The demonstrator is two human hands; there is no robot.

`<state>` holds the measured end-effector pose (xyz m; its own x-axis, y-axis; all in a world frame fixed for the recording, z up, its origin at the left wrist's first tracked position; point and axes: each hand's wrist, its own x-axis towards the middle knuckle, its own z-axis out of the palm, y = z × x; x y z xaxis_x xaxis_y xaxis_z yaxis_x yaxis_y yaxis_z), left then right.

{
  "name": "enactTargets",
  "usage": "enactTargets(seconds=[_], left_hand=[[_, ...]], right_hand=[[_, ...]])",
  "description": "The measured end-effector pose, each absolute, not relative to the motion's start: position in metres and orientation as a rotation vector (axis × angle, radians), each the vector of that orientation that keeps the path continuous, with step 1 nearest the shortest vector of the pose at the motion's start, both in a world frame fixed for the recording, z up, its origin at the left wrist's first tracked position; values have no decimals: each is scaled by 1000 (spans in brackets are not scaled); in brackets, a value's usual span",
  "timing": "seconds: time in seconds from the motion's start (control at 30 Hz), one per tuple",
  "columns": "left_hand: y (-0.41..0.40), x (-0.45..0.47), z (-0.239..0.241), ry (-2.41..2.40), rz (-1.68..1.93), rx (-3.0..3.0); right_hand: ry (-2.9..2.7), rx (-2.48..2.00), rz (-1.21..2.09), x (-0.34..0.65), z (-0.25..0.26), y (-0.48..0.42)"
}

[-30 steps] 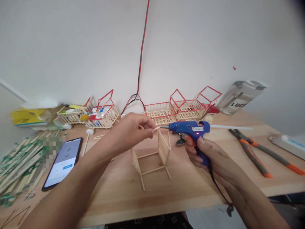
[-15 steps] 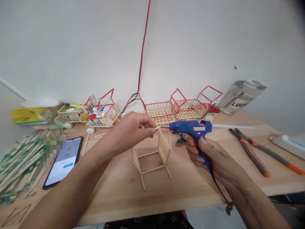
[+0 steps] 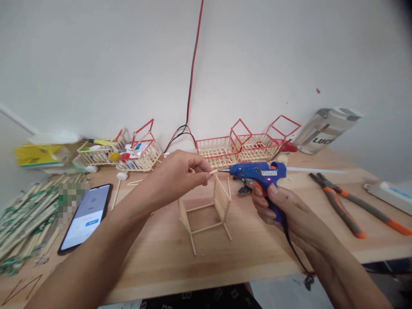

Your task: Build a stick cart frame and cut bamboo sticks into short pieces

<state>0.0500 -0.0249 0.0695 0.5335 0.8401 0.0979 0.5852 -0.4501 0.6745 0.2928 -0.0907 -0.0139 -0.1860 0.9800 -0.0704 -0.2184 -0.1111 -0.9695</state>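
Observation:
My left hand [image 3: 183, 174] pinches a short wooden stick [image 3: 213, 171] between thumb and fingertips. The glue gun's nozzle meets the stick's free end, or sits right beside it. That blue hot glue gun [image 3: 257, 171] is gripped in my right hand [image 3: 286, 210], with fingers at its orange trigger and a small red light lit on its body. Beneath both hands a small frame of wooden sticks [image 3: 207, 229] stands on the wooden table [image 3: 154, 262], one slatted panel upright at its right side. My left hand and forearm cover part of its left side.
Small stick baskets with red rims [image 3: 215, 152] line the wall. Left lie a phone [image 3: 85, 219] and several green-wrapped chopsticks [image 3: 28, 219]. Pliers [image 3: 346, 206], a clear container [image 3: 328, 131] and a white device [image 3: 391, 193] are at right. The gun's black cord [image 3: 294, 249] hangs over the table edge.
Almost nothing differs. Both hands keep their places, with the stick still at the glue gun's nozzle.

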Motion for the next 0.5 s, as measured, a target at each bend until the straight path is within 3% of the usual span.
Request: enactTargets(seconds=[0.5], left_hand=[[-26,52,71,1139,579,2184]], right_hand=[[-1102,-1013,1510,291,-11,-91]])
